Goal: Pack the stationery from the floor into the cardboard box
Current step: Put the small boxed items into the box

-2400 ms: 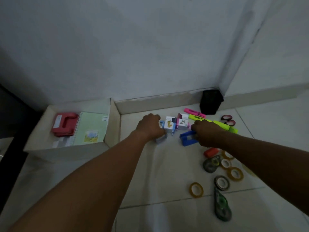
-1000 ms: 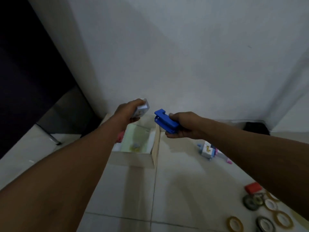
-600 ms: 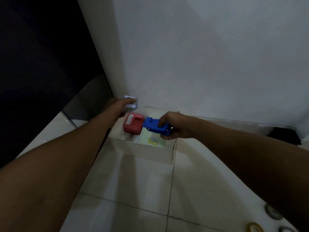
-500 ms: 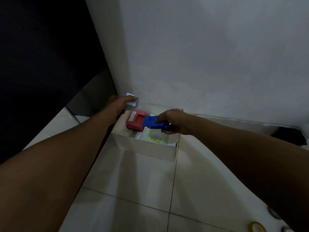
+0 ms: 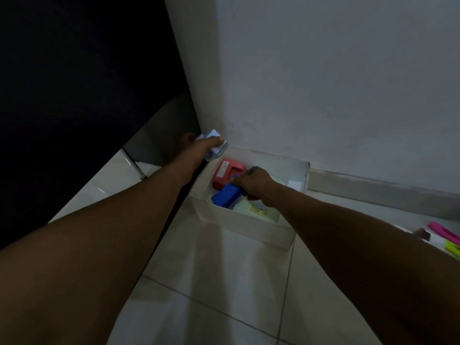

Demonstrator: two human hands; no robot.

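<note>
The cardboard box (image 5: 244,226) stands on the floor against the wall. Inside it lie a red hole punch (image 5: 225,171) and a pale green notebook (image 5: 258,209). My right hand (image 5: 254,180) reaches into the box and grips a blue stapler (image 5: 226,196), which sits low beside the red punch. My left hand (image 5: 202,146) hovers over the box's far left corner and holds a small white box (image 5: 215,146) in its fingers.
A white wall rises right behind the box, with a dark opening to the left. At the right edge, a pink marker (image 5: 444,231) and a green highlighter (image 5: 451,247) lie on the tiled floor.
My right hand has lowered the blue stapler into the box, next to the red punch. My left hand with the small white box stays over the box's far left corner.
</note>
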